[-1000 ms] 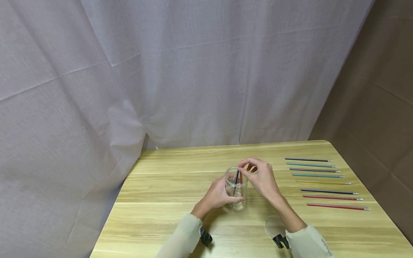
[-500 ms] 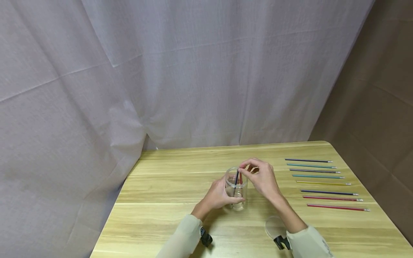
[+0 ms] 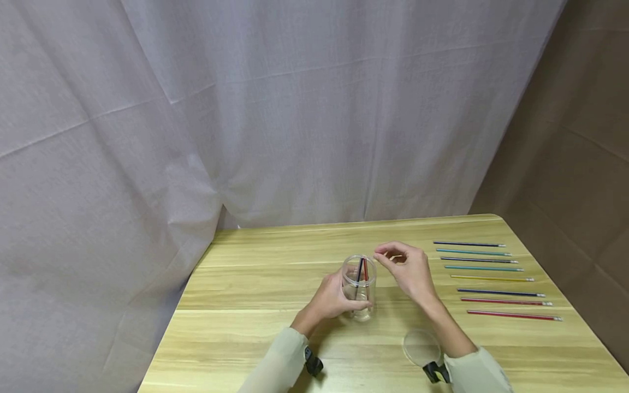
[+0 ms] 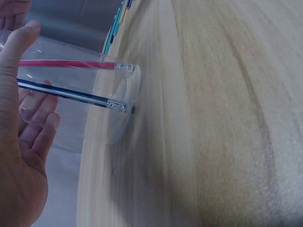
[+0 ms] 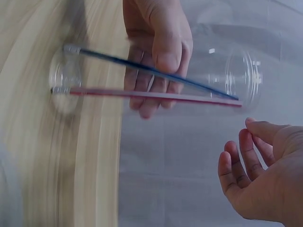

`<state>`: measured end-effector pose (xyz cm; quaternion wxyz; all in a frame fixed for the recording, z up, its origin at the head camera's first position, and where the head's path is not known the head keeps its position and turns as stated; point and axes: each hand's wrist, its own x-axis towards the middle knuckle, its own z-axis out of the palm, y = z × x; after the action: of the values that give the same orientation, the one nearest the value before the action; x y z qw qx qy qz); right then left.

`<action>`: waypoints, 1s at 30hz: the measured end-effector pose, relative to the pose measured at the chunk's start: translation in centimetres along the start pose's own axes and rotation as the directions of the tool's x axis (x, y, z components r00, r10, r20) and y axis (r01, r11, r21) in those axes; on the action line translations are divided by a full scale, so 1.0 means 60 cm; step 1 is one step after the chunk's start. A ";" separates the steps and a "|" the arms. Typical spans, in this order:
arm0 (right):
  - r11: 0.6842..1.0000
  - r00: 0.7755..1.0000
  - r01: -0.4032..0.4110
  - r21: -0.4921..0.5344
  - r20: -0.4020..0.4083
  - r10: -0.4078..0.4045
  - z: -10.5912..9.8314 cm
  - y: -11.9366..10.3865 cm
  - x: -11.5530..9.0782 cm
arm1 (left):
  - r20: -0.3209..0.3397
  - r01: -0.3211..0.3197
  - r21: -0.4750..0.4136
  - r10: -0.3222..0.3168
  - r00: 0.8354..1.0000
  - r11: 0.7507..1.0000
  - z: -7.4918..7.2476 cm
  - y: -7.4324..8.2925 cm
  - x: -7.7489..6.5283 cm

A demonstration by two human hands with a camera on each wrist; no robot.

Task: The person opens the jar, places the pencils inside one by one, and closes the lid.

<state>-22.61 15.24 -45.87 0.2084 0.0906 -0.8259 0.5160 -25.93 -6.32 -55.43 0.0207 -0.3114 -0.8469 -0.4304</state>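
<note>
L hand [image 3: 325, 298] grips the clear jar [image 3: 362, 285] round its side, thumb on the near face, other fingers bent round the far side. Jar stands approx. upright on the desk [image 3: 255, 284], just L of the R hand [image 3: 407, 271] & L of desk's R half.

Inside jar: 2 pencils, i.e. a dk blue pencil [image 5: 194, 83] & a red pencil [image 5: 199, 99]. Both lean w/ eraser ends down at the base, set apart there; other ends come close together up by the rim, seen best in R wrist view.

R hand is just beside the rim, apart from it: thumb tip close to index tip, other fingers loosely bent, hand holds nothing.

Further R on desk, row of 8 pencils [image 3: 484, 268], roughly parallel, erasers to the R. Order from far to near: dk, teal, dk, teal, yellow, dk blue, red, red.

Clear round disc [image 3: 417, 348] lies on desk nr R forearm. Pale sleeves [image 3: 280, 355] on both arms, blk device [image 3: 313, 362] at L cuff, another at R. Grey cloth [image 3: 295, 120] hangs behind desk; brown cloth [image 3: 580, 164] on R.
</note>
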 end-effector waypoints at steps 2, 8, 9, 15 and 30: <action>1.000 1.000 -0.024 -0.011 -0.018 0.024 -0.010 0.007 -0.001 | 0.001 0.005 0.000 -0.005 1.000 1.000 0.001 -0.001 -0.001; 0.995 0.993 -0.096 -0.009 -0.063 0.095 -0.059 0.036 -0.013 | 0.008 0.023 -0.002 -0.023 1.000 1.000 0.001 0.000 -0.003; 0.994 0.992 -0.106 -0.006 -0.068 0.105 -0.069 0.043 -0.016 | 0.008 0.025 -0.003 -0.025 1.000 1.000 0.001 0.000 -0.003; 0.987 0.983 -0.159 0.037 -0.086 0.161 -0.138 0.100 -0.043 | 0.006 0.031 -0.005 -0.031 0.999 0.999 0.000 0.002 -0.002; 0.934 0.942 -0.335 -0.121 -0.010 0.337 -0.243 0.221 -0.119 | 0.011 0.038 0.007 -0.038 0.999 0.999 -0.002 0.005 -0.002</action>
<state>-17.40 33.76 -54.24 0.1180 -0.0619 -0.8600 0.4926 -25.69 -6.34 -55.21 0.0090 -0.2976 -0.8543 -0.4260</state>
